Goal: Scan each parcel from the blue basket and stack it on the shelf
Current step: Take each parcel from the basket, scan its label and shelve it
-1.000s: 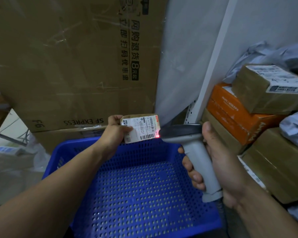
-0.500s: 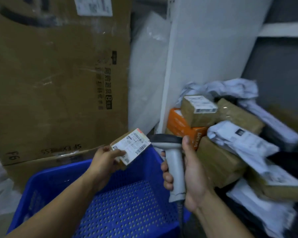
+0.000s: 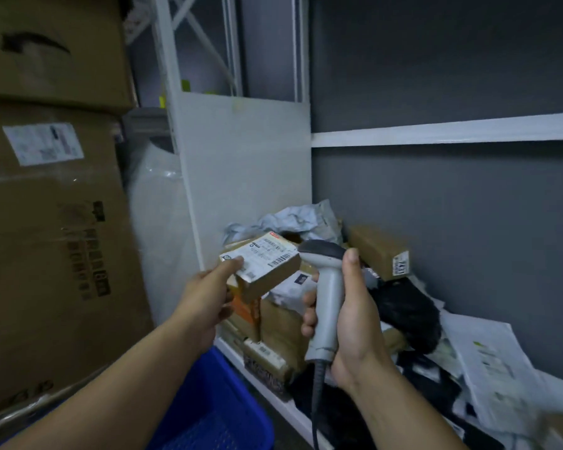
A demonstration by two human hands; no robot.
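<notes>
My left hand (image 3: 205, 295) grips a small brown cardboard parcel (image 3: 267, 272) with a white label on top, held out over the left end of the parcel pile on the shelf (image 3: 293, 414). My right hand (image 3: 351, 323) is wrapped round the grip of a grey barcode scanner (image 3: 327, 297), head pointing left just beside the parcel. Its cable hangs down. A corner of the blue basket (image 3: 221, 414) shows at the bottom, below my left forearm.
The shelf holds a heap of brown boxes (image 3: 379, 250), an orange box (image 3: 246, 308), grey and black mailer bags (image 3: 407, 311) and white envelopes (image 3: 491, 362). Large cardboard boxes (image 3: 52, 254) stand at left. A white upright panel (image 3: 244, 177) bounds the shelf's left side.
The view has swung up and right from the basket to the shelf. My left hand has carried the parcel away from the basket to the shelf pile. The scanner's red light no longer shows.
</notes>
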